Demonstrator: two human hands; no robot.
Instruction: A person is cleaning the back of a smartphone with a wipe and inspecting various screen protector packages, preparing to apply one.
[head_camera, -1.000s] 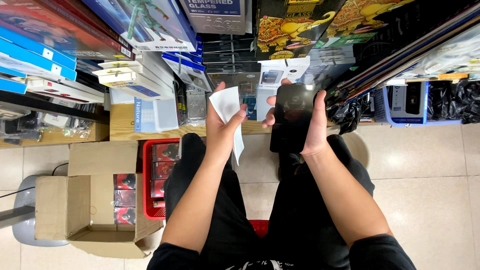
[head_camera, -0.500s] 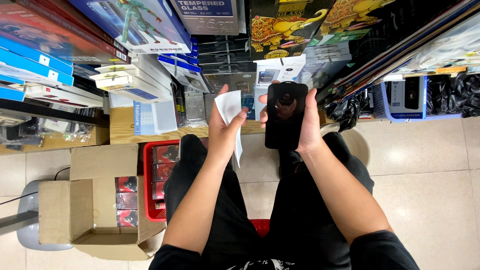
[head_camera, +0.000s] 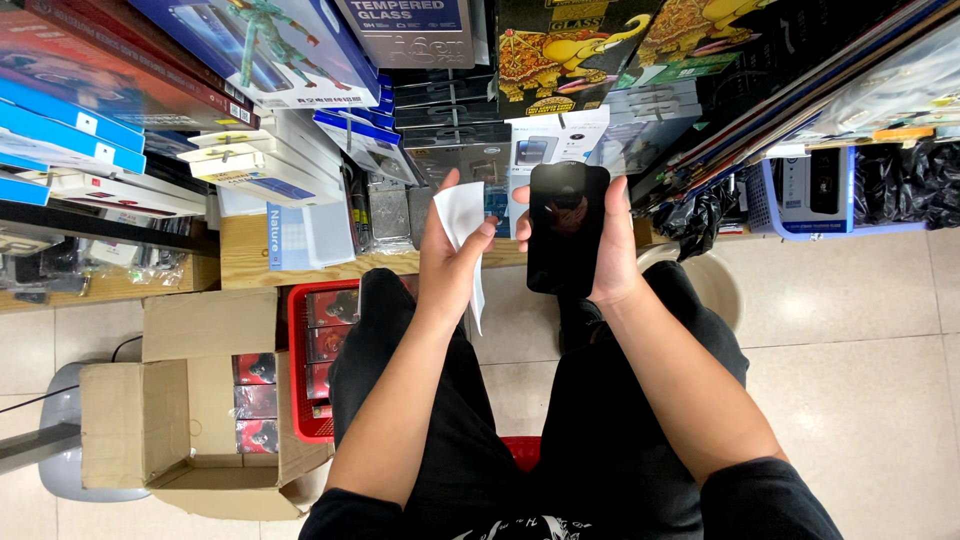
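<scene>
Our left hand (head_camera: 450, 262) pinches a thin white rectangular sheet (head_camera: 463, 222) between thumb and fingers, the sheet standing upright with its lower edge trailing down past the wrist. Our right hand (head_camera: 610, 250) is closed around the edge of a glossy black flat rectangular panel (head_camera: 566, 228), held upright with its reflective face toward us (a dim reflection shows on it). The two hands are just beside each other but not touching, with sheet and panel side by side above our knees in black trousers (head_camera: 600, 420). Behind the hands runs a low wooden shelf edge (head_camera: 240, 262), stacked with white and blue flat retail boxes (head_camera: 270, 165). Left of our left knee sits a red plastic basket (head_camera: 300, 370) holding small dark red packets, and just beside it an open brown cardboard carton (head_camera: 170, 410) holds more of the same packets. To the right, well apart, a blue plastic crate (head_camera: 800, 195) stands on the pale tiled floor (head_camera: 860, 360).
</scene>
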